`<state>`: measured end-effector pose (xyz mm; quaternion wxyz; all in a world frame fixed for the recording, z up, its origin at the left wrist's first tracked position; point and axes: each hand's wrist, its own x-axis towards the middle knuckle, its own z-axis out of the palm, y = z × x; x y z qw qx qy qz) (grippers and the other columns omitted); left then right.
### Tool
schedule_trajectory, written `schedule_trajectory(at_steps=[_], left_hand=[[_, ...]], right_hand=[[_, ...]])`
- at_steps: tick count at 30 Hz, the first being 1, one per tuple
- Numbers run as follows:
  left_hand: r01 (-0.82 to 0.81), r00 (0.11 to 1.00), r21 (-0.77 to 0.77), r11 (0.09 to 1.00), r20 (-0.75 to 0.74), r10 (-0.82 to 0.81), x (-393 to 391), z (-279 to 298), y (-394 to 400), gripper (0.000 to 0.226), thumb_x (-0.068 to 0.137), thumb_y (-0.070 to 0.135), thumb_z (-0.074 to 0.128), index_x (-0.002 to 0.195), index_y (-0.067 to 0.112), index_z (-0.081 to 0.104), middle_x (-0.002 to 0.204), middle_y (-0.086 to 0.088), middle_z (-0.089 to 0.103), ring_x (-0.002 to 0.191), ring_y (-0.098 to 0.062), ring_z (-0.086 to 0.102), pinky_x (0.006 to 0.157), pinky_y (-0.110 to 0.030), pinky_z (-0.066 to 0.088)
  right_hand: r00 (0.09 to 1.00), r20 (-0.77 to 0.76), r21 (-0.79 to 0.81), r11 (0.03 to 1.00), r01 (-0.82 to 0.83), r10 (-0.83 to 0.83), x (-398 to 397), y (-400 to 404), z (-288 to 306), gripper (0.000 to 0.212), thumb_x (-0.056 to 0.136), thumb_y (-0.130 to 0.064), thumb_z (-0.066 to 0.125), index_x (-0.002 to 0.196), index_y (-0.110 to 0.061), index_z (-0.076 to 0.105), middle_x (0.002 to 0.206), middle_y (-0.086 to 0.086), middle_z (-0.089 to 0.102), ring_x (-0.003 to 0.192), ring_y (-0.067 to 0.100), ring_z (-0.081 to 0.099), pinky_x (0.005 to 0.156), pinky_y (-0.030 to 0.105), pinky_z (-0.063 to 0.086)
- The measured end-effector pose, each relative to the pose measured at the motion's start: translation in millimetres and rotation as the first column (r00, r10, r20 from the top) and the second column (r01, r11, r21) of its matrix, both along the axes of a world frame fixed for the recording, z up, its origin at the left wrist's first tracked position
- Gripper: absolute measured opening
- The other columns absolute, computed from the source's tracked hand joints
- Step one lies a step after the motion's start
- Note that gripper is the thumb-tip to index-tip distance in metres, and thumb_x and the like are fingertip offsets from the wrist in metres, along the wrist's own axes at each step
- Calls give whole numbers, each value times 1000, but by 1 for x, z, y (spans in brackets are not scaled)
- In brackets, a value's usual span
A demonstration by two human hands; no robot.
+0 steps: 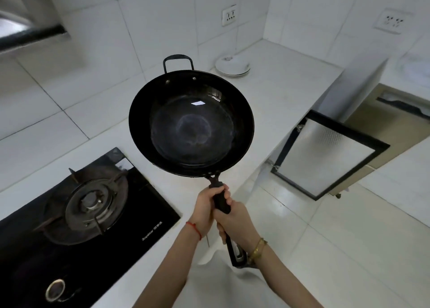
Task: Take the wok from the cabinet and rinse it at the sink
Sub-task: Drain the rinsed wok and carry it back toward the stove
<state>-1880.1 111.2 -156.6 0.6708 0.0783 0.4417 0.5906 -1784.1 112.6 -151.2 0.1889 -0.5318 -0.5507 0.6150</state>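
Head view: black wok [191, 123] is held level above the white counter [279, 93], right of the gas hob [88, 205]. Its long handle [221, 200] is clasped by both hands, left hand [207, 211] farther, right hand [237, 221] nearer, fingers wrapped tightly. Cabinet door [325, 154] is seen open at right.

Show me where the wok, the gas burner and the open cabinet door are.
wok [190, 123]: head view, inner bowl.
gas burner [90, 203]: head view, centre cap.
cabinet door [325, 154]: head view, frosted panel.
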Motion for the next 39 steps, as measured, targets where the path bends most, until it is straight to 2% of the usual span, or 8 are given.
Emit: schedule_trajectory(at_steps=[4, 6, 10, 13, 21, 28, 39], left_hand=[[-87, 996, -15, 996, 8, 87, -8, -5, 34, 9, 87, 7, 44, 82, 5, 50, 64, -6, 48, 56, -18, 48, 60, -27, 46], [-141, 990, -26, 990, 10, 142, -11, -10, 51, 7, 86, 8, 45, 82, 5, 50, 64, -6, 48, 56, -17, 48, 62, -28, 45], [-256, 966, -43, 966, 31, 257, -13, -15, 87, 5, 80, 10, 51, 81, 5, 51, 64, -6, 48, 56, -17, 47, 63, -27, 43], [-350, 933, -87, 933, 62, 356, -14, -16, 111, 9, 87, 8, 44, 80, 5, 51, 62, -5, 47, 55, -16, 46, 63, -27, 41], [-512, 849, -132, 849, 73, 523, -21, -25, 158, 14, 86, 10, 43, 75, 6, 52, 60, -4, 47, 51, -14, 44, 61, -27, 39], [-571, 806, -176, 802, 65, 588, -37, -41, 167, 15, 86, 10, 40, 75, 7, 50, 59, -4, 45, 50, -15, 43, 60, -28, 38], [-569, 798, -227, 790, 79, 597, -61, -61, 161, 13, 84, 9, 40, 76, 6, 50, 57, -3, 45, 49, -14, 43, 57, -26, 39]], right_hand=[[995, 30, 16, 996, -91, 91, -10, 43, -8, 22, 79, -2, 54, 59, -8, 50, 36, -4, 48, 30, 12, 46, 41, 27, 41], [988, 41, 7, 989, -148, 147, -14, 64, -9, 24, 79, -3, 53, 56, -8, 48, 35, -2, 47, 30, 15, 46, 42, 28, 41], [971, -3, -69, 968, -240, 240, -19, 108, -8, 20, 81, -1, 51, 62, -4, 49, 41, 8, 45, 30, 21, 44, 37, 24, 38], [956, 4, -82, 953, -292, 293, -24, 137, -5, 18, 82, 1, 51, 65, -4, 49, 39, 7, 43, 30, 21, 41, 35, 23, 37], [895, 94, -87, 899, -429, 436, -45, 191, -16, 23, 86, -1, 51, 63, -5, 51, 31, -2, 45, 26, 16, 45, 33, 23, 39], [860, 130, -132, 868, -479, 494, -66, 204, -35, 21, 83, -4, 53, 62, -4, 51, 32, 2, 47, 26, 18, 47, 33, 24, 40], [843, 181, -142, 861, -488, 507, -90, 196, -52, 20, 84, -7, 54, 64, -3, 59, 34, 1, 53, 26, 20, 51, 31, 23, 41]])
